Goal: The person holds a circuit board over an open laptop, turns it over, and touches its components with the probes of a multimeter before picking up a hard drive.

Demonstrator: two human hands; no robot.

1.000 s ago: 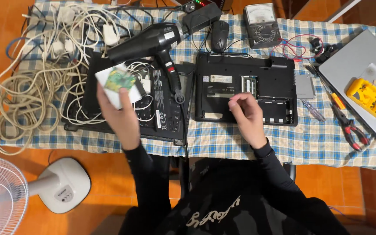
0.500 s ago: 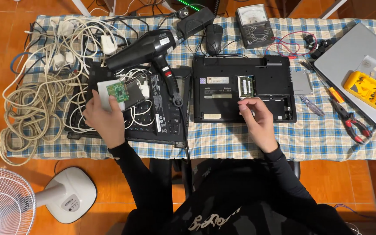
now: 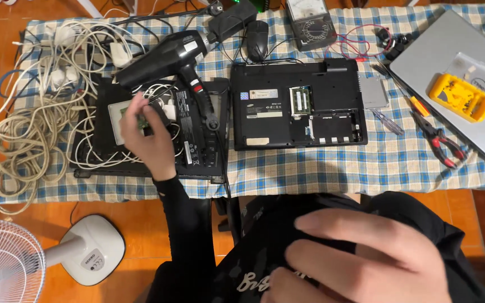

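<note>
Overhead, checked tablecloth (image 3: 310, 168) above orange floor (image 3: 46, 224).

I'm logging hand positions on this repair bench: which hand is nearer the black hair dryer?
Left. The left hand rests just below the hair dryer, over the cables. The right hand is off the table, close to the camera.

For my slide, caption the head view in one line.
Left hand sets a small part on a black laptop; right hand is near the camera.
</note>
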